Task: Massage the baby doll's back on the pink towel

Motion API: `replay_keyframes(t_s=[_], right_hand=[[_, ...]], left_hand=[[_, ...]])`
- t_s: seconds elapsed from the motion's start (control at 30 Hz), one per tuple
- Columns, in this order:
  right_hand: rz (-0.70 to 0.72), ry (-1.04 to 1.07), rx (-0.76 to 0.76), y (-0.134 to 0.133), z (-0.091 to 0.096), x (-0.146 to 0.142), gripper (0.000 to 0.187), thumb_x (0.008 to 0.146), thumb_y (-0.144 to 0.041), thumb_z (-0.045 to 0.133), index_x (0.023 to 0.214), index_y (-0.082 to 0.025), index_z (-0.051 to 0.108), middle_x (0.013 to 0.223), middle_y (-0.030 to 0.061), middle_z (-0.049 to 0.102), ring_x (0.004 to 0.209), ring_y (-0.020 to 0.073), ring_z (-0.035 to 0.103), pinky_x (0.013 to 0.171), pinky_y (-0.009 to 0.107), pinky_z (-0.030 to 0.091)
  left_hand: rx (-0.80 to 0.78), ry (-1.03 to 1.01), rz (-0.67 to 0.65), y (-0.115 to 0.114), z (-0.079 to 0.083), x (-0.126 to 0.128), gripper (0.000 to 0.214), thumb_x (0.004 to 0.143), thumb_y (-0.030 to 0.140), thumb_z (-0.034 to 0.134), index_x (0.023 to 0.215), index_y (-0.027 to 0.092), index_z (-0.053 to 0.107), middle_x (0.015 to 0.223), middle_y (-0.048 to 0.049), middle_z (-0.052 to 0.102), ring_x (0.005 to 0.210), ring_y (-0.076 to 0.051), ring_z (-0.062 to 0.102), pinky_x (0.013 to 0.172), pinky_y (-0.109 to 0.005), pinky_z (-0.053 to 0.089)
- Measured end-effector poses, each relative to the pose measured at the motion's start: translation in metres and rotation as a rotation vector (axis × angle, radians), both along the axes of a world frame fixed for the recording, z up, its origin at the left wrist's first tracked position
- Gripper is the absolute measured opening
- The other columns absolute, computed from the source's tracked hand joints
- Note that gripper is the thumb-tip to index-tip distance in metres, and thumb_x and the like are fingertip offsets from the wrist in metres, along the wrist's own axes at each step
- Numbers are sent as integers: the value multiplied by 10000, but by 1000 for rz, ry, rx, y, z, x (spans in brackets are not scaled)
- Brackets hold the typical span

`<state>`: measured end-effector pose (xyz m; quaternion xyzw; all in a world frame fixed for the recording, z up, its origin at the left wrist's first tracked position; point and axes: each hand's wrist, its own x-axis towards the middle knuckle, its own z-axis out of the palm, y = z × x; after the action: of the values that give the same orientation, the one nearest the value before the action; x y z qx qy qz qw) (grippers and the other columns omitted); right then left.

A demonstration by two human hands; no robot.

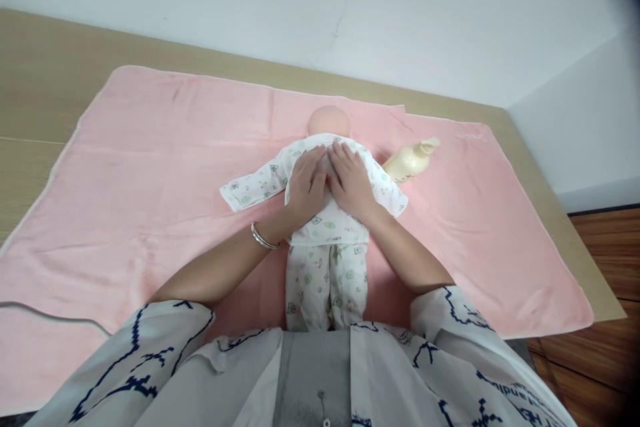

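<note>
A baby doll (330, 230) in a white printed top and trousers lies on a pink blanket (175, 147), its bald head toward the wall. The back of the head faces up, and no face shows. My left hand (307, 183) rests flat on the left of the doll's upper back, fingers stretched toward its neck. Beside it, my right hand (351, 180) lies flat on the right of the upper back, the two hands close together. A silver bangle (263, 236) circles my left wrist. The doll's sleeves spread out to both sides.
A cream pump bottle (411, 160) lies on its side by the doll's right-hand sleeve. Under the blanket is a wooden table (45, 73) against a white wall (250, 7). A grey cable (55, 317) crosses the blanket at the lower left. Brown wooden flooring (610, 267) shows at right.
</note>
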<state>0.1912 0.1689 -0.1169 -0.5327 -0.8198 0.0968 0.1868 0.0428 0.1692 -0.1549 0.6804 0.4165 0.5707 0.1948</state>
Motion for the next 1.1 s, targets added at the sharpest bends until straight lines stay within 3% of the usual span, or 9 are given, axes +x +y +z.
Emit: replay_keyframes(t_s=[0.1, 0.2, 0.33, 0.53, 0.77, 0.87, 0.97, 1.1], right_hand=[[-108, 26, -31, 9, 1, 8, 600, 1041, -371, 303, 1561, -78, 368, 1666, 149, 298, 1574, 287, 206, 1287, 526, 197], [-105, -58, -14, -7, 5, -1, 622, 1022, -347, 352, 1570, -53, 338, 1673, 178, 265, 1580, 338, 158, 1283, 572, 165], [24, -128, -46, -27, 10, -15, 627, 951, -278, 464, 1552, -110, 402, 1672, 126, 291, 1579, 405, 91, 1262, 672, 101], [51, 64, -137, -13, 14, -4, 676, 906, -276, 465, 1570, -183, 374, 1686, 54, 268, 1586, 354, 114, 1252, 703, 93], [13, 168, -123, -10, 8, 3, 634, 952, -346, 420, 1548, -131, 407, 1679, 109, 275, 1586, 293, 157, 1285, 608, 71], [-29, 184, -76, -5, -1, 5, 644, 966, -380, 419, 1563, -141, 377, 1687, 113, 251, 1590, 282, 140, 1284, 599, 99], [-127, 209, -48, 3, -7, 9, 631, 992, -409, 388, 1552, -119, 388, 1665, 149, 298, 1575, 281, 207, 1275, 577, 186], [-201, 152, 2, 9, -7, 9, 626, 1000, -407, 377, 1515, -55, 430, 1618, 201, 375, 1540, 313, 294, 1265, 560, 236]], left_hand=[[32, 14, 14, 1, -1, 1, 429, 1071, 462, 337, 1341, 229, 577, 1387, -95, 641, 1341, -214, 566, 1203, -500, 437], [10, 33, 38, 0, 0, 2, 415, 1071, 426, 323, 1332, 233, 582, 1371, -86, 649, 1325, -210, 579, 1183, -485, 455], [-12, 53, 17, -1, 4, 2, 356, 1044, 375, 380, 1256, 248, 637, 1350, -66, 666, 1330, -201, 574, 1220, -469, 417], [-35, 92, 26, 1, 9, 2, 379, 1049, 347, 337, 1191, 218, 664, 1332, -71, 684, 1309, -191, 596, 1219, -478, 420], [-25, 83, 12, 2, 5, 2, 422, 1067, 454, 287, 1252, 277, 622, 1353, -63, 664, 1349, -209, 566, 1221, -485, 412], [-58, 148, 38, 3, 4, 2, 452, 1070, 435, 270, 1285, 209, 598, 1408, -111, 622, 1404, -236, 512, 1241, -509, 375], [-84, 271, 75, 1, 5, 4, 436, 1048, 385, 330, 1309, 140, 579, 1475, -157, 560, 1454, -286, 446, 1261, -555, 312], [-130, 416, 106, -1, 8, 7, 456, 982, 322, 434, 1390, 138, 522, 1554, -160, 477, 1513, -333, 347, 1276, -609, 215]])
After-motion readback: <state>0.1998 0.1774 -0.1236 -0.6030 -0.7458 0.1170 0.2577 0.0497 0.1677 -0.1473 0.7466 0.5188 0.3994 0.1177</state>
